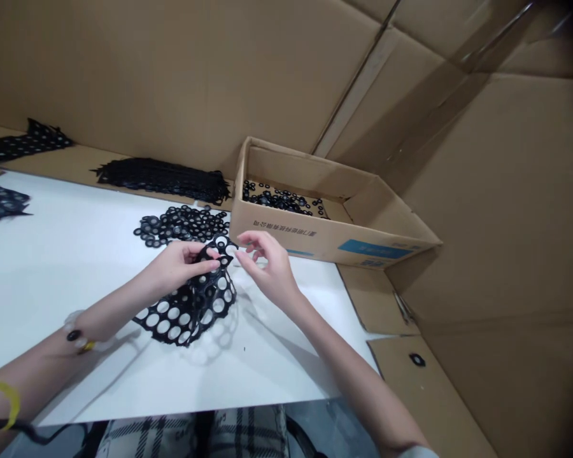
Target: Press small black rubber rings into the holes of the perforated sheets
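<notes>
My left hand (179, 266) is closed on a black rubber sheet (191, 305) full of round punched holes, lifting its top edge above the white table (67, 254). My right hand (267, 264) hovers just right of the sheet's upper corner, fingers apart and slightly curled, fingertips close to the sheet. Just behind my hands, a pile of loose black rings (184, 224) lies on the table.
An open cardboard box (315, 238) with several black rings (281, 198) in it stands behind my right hand. Stacks of black sheets (165, 177) lie along the back, with more sheets at far left (2, 202). Cardboard walls surround the table. One ring (417, 359) lies on cardboard at right.
</notes>
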{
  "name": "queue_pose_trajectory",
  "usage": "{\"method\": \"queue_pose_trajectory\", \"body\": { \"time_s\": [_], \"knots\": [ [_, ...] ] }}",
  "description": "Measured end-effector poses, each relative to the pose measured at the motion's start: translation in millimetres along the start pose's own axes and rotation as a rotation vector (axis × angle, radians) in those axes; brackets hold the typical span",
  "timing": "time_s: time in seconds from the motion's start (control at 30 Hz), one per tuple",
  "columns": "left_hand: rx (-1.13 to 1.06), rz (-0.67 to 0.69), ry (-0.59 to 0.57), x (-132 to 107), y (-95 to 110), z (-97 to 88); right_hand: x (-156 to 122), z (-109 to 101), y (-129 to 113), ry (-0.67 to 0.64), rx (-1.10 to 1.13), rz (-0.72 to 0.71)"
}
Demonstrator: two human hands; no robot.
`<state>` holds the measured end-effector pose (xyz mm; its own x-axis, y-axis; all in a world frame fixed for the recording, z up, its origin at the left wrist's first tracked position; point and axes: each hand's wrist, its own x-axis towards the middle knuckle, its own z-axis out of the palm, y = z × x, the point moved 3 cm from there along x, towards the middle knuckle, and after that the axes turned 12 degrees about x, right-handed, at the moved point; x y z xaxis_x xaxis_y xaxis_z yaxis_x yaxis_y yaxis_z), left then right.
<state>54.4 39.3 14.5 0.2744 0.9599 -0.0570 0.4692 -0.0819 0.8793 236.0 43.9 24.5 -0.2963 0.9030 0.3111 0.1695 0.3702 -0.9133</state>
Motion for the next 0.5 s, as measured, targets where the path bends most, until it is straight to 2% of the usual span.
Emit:
{"method": "queue_pose_trajectory", "body": {
  "time_s": [0.13,0.23,0.37,0.43,0.5],
  "knots": [
    [0.022,0.032,-0.074,0,1,0.2,-4,6,0,-0.113,-0.068,-0.143],
    [0.051,0.064,-0.114,0,2,1.2,-10,9,5,-0.07,-0.111,-0.193],
    [0.069,0.094,-0.156,-3,4,2.9,-12,6,3,-0.097,-0.131,-0.202],
    [0.048,0.089,-0.178,-4,4,4.7,-12,5,0,-0.155,-0.093,-0.186],
    [-0.016,0.08,-0.15,-5,2,6.0,-11,4,-1,-0.18,-0.002,-0.124]
  ]
}}
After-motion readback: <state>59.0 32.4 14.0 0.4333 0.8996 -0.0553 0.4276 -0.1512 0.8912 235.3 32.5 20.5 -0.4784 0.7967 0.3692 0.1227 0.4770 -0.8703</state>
